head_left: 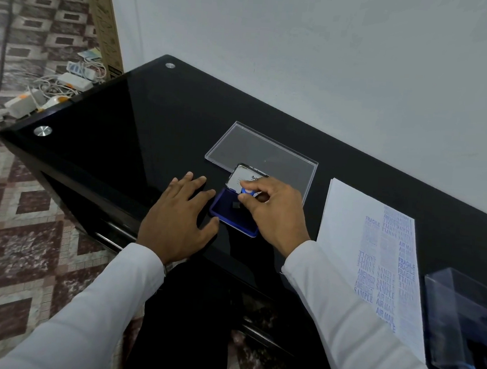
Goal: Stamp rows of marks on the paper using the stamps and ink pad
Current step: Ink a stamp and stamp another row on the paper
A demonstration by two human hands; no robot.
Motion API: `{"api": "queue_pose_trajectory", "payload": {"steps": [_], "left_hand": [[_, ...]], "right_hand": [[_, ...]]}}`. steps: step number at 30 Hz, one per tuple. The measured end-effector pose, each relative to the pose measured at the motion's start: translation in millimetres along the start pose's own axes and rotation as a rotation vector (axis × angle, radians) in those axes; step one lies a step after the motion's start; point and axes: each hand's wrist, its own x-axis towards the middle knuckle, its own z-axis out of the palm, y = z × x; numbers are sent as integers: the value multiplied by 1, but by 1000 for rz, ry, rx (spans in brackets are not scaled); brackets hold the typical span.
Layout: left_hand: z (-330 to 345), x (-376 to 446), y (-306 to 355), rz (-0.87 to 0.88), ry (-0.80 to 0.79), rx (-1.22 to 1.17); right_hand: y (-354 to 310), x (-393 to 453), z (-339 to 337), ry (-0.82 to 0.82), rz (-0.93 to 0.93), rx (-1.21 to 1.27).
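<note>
A blue ink pad (228, 212) lies open on the black glass table (130, 123), its lid (244, 177) raised at the back. My right hand (275, 213) pinches a small blue stamp (247, 192) just over the pad. My left hand (175, 217) rests flat on the table, fingers spread, touching the pad's left edge. To the right lies white paper (346, 230) with columns of blue stamped words such as SAMPLE, AIR MAIL and FRAGILE.
A clear plastic lid (257, 147) lies behind the ink pad. A dark transparent box (464, 321) stands at the right edge, over the paper's corner. The wall runs close behind the table. Cables and power strips (60, 85) lie on the tiled floor at left.
</note>
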Motion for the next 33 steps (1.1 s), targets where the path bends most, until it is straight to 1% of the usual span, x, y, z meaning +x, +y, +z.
{"api": "queue_pose_trajectory", "payload": {"steps": [33], "left_hand": [[3, 1, -1, -7, -1, 17]], "right_hand": [[0, -2, -2, -12, 11, 9]]}}
